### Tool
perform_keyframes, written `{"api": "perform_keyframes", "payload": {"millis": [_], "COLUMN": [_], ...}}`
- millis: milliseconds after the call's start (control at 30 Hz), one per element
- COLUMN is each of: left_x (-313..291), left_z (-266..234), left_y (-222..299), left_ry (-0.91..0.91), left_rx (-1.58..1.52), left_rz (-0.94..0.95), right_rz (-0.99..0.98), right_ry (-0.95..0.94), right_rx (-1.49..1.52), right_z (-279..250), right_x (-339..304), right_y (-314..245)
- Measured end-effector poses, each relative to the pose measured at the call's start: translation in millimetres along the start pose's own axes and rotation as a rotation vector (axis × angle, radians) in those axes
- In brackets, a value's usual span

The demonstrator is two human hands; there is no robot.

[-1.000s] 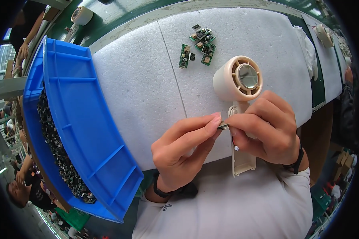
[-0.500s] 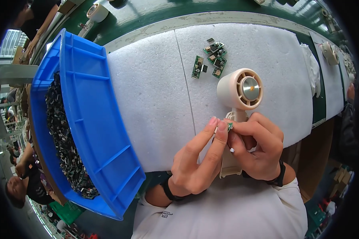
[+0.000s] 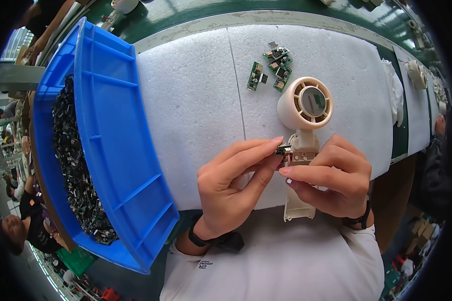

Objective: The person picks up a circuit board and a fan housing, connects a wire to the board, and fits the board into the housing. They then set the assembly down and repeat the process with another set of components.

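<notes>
My left hand (image 3: 236,183) is closed, its thumb and fingertips pinching a small green circuit board (image 3: 284,149) by its edge. My right hand (image 3: 336,180) is closed too, thumb against forefinger, on a thin wire with a small white connector (image 3: 289,181) showing at the fingertips. Both hands are over the open cream handle (image 3: 304,143) of a handheld fan, whose inside faces up. The round fan head (image 3: 305,103) lies beyond my hands, with a silver disc in its ribbed front. My right fingers partly cover the handle.
Several green circuit boards (image 3: 281,67) lie in a loose group on the white foam sheet (image 3: 186,100). A blue bin (image 3: 120,130) on the left holds a heap of small dark parts (image 3: 80,175). A white cloth or glove (image 3: 394,90) lies at the right edge, near another fan (image 3: 416,74).
My hands have moved slightly apart, uncovering more of the handle. The board in my left hand has turned to show its dark components. My right fingers have moved lower, near the connector.
</notes>
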State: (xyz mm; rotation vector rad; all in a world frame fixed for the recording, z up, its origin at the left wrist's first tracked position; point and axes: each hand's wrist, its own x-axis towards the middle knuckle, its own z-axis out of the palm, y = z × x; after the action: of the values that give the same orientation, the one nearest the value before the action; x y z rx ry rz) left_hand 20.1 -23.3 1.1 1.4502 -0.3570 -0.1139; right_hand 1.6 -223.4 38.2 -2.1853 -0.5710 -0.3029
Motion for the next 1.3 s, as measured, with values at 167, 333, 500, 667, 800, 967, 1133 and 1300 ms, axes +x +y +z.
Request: {"api": "perform_keyframes", "payload": {"millis": [167, 333, 500, 667, 800, 967, 1133, 1300], "left_x": [0.6, 0.0, -0.5, -1.9, 0.4, -0.1, -2.2, -2.5], "left_z": [-0.2, 0.2, 0.8, 4.8, 5.7, 6.2, 4.3, 6.5], "left_y": [-0.2, -1.6, -0.2, -4.6, -5.3, -5.8, -5.3, -8.9], "left_ry": [-0.008, -0.013, -0.014, 0.076, 0.060, 0.063, 0.021, 0.063], "left_rx": [-0.023, -0.031, -0.087, -0.077, 0.045, 0.045, 0.070, 0.197], "left_rz": [0.004, -0.006, -0.057, -0.009, 0.054, 0.077, 0.077, 0.183], "right_rz": [-0.002, -0.020, 0.008, 0.194, 0.223, 0.154, 0.138, 0.052], "right_ry": [-0.020, -0.022, 0.051, -0.009, 0.073, 0.062, 0.134, 0.089], "right_rx": [-0.028, -0.053, -0.199, -0.123, -0.155, -0.214, -0.189, -0.236], "right_z": [0.8, 2.6, 0.2, -3.7, 1.9, 1.6, 7.4, 4.9], "right_x": [0.4, 0.5, -1.1, -2.3, -0.6, 2.8, 1.5, 4.0], "right_y": [-0.1, -0.2, -4.3, -6.4, -9.0, -9.3, -7.2, -4.9]}}
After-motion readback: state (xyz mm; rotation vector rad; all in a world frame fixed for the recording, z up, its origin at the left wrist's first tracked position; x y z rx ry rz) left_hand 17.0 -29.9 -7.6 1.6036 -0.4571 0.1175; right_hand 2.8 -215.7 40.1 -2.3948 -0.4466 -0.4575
